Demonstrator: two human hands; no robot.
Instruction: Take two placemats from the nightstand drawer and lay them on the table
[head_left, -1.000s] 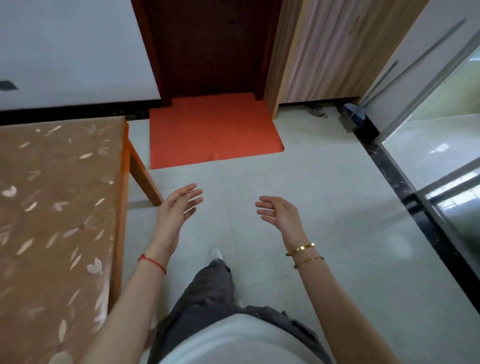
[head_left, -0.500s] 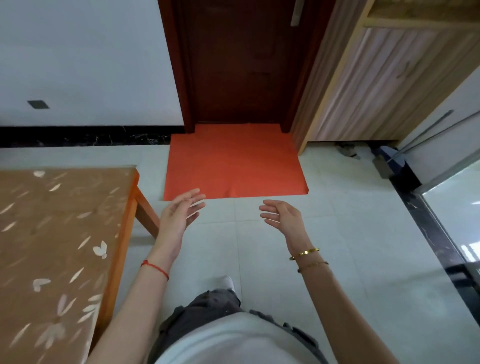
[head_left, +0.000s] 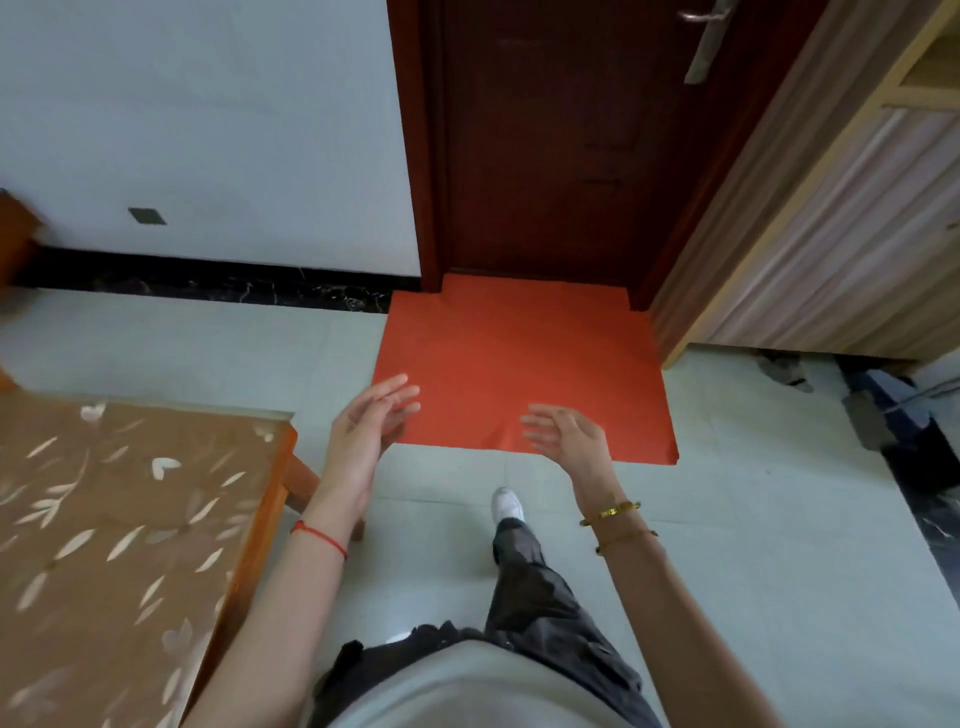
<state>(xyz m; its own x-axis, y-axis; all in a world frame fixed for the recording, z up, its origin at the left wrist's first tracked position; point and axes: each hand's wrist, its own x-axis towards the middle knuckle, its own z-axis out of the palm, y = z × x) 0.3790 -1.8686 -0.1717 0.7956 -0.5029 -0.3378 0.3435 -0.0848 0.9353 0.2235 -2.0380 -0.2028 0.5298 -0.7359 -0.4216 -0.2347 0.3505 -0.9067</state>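
A wooden table with a brown leaf-patterned cover fills the lower left. My left hand hangs in the air just right of the table's corner, fingers apart, holding nothing. My right hand floats at the same height, palm turned inward, fingers apart and empty. Both hands are over the pale floor, in front of an orange mat. No placemats and no nightstand are in view.
An orange floor mat lies before a dark red closed door. A striped wooden cabinet stands at the right, with a dustpan and clutter on the floor beside it. My leg and white shoe step forward.
The view has tilted up and moved forward toward the door. The table has slid down and left in the frame. Both hands stay empty and apart.
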